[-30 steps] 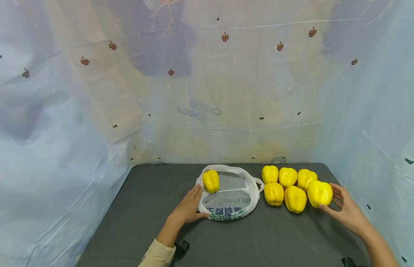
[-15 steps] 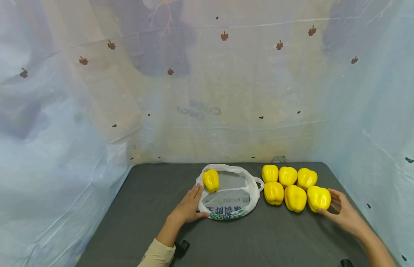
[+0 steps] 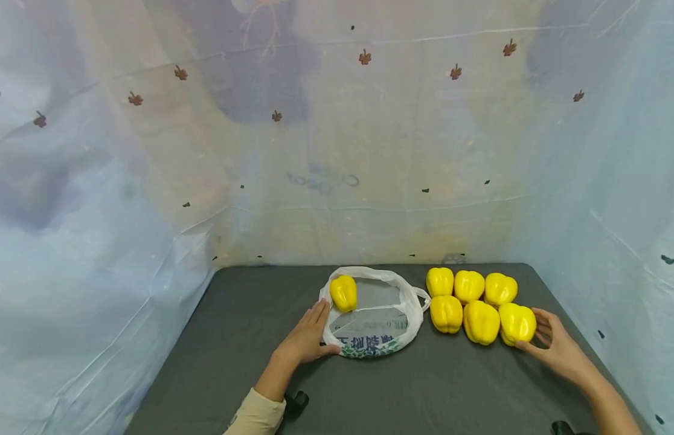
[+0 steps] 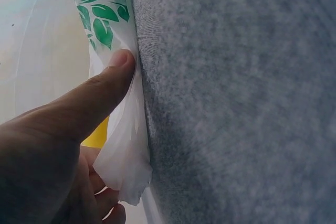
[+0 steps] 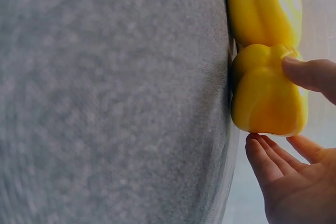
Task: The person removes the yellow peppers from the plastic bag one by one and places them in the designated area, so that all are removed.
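A yellow bell pepper (image 3: 517,324) stands on the grey table at the right end of the front row. My right hand (image 3: 557,347) holds it, with thumb and fingertips on its sides. In the right wrist view the thumb lies at the pepper's (image 5: 269,98) upper edge and the fingertips at its lower edge. A white plastic bag (image 3: 415,308) with printed green leaves lies mouth up, one pepper (image 3: 343,293) inside on the left. My left hand (image 3: 304,338) rests against the bag's left side, fingers straight, the thumb (image 4: 107,90) pressing its outer wall.
Beside the held pepper are two front-row bell peppers (image 3: 481,322), with a back row of 3 peppers (image 3: 469,286) behind them. A dark grey cloth covers the table (image 3: 402,393). Pale printed sheeting (image 3: 326,151) hangs behind and at both sides.
My right hand has lowered the bell pepper onto the table and shifted it slightly left against the front row. The left hand and the bag have stayed in place.
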`<action>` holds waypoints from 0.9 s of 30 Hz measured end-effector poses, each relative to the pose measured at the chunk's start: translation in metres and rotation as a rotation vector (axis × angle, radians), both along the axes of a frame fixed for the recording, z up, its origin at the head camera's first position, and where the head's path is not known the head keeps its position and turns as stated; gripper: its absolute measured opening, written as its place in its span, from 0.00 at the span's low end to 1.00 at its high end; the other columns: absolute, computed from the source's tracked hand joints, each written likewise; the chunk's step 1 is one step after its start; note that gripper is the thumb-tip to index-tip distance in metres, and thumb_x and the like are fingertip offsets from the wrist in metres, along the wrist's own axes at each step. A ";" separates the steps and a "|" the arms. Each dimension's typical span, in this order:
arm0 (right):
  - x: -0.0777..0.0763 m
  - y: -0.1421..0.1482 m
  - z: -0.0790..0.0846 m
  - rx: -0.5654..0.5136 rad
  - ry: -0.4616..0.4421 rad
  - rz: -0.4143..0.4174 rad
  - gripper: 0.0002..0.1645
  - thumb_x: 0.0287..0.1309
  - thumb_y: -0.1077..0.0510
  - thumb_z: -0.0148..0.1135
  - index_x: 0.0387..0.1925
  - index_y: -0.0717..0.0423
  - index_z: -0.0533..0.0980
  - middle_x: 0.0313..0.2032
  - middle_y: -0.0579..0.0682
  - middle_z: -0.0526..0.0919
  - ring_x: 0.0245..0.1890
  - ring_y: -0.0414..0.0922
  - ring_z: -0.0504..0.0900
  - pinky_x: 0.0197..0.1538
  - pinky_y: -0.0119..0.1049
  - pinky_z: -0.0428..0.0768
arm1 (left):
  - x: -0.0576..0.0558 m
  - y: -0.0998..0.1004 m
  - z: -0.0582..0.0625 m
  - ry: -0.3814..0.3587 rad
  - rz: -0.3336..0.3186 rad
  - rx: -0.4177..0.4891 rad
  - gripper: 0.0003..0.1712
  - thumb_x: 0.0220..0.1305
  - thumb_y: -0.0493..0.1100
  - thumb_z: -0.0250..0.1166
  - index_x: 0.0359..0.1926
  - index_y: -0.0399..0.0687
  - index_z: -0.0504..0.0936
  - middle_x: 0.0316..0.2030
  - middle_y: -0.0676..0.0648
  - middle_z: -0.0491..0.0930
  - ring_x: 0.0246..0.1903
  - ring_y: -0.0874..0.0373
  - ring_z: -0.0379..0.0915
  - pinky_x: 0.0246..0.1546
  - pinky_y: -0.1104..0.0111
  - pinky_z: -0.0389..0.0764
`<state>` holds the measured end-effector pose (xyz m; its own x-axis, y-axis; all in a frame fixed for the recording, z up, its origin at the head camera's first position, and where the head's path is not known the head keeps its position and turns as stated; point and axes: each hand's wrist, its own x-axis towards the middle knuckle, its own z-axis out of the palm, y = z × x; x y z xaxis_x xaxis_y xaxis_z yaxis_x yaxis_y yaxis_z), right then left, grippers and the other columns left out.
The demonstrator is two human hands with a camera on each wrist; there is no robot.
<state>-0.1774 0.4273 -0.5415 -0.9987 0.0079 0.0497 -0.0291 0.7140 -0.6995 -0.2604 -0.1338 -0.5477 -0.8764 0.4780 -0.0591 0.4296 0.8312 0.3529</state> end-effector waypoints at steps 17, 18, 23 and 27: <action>-0.002 0.003 -0.001 -0.008 -0.032 0.028 0.63 0.71 0.55 0.73 0.78 0.80 0.37 0.68 0.87 0.55 0.65 0.85 0.63 0.65 0.69 0.71 | 0.001 0.000 0.003 0.001 -0.002 -0.013 0.66 0.66 0.62 0.76 0.85 0.33 0.48 0.85 0.35 0.44 0.85 0.40 0.42 0.84 0.47 0.49; -0.002 0.002 0.000 -0.005 -0.035 0.028 0.64 0.71 0.55 0.73 0.78 0.80 0.37 0.68 0.87 0.54 0.65 0.85 0.63 0.65 0.70 0.71 | 0.001 0.000 0.003 0.001 -0.002 -0.008 0.66 0.66 0.62 0.77 0.85 0.33 0.48 0.85 0.35 0.45 0.85 0.40 0.42 0.84 0.47 0.50; -0.003 0.000 0.002 -0.008 -0.044 0.030 0.66 0.70 0.54 0.74 0.79 0.80 0.36 0.69 0.87 0.53 0.65 0.85 0.62 0.65 0.76 0.70 | 0.001 0.000 0.002 -0.001 0.004 -0.006 0.66 0.66 0.62 0.76 0.86 0.34 0.48 0.86 0.36 0.44 0.85 0.41 0.42 0.84 0.47 0.49; -0.002 0.000 0.003 0.005 -0.028 0.039 0.65 0.69 0.53 0.75 0.79 0.80 0.37 0.69 0.87 0.54 0.66 0.84 0.64 0.64 0.75 0.72 | 0.001 0.000 0.001 0.001 0.007 -0.004 0.66 0.66 0.62 0.77 0.85 0.33 0.48 0.86 0.35 0.44 0.85 0.41 0.42 0.84 0.47 0.50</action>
<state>-0.1797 0.4271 -0.5381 -0.9993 -0.0312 0.0214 -0.0373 0.7162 -0.6969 -0.2594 -0.1337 -0.5465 -0.8798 0.4715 -0.0606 0.4238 0.8357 0.3492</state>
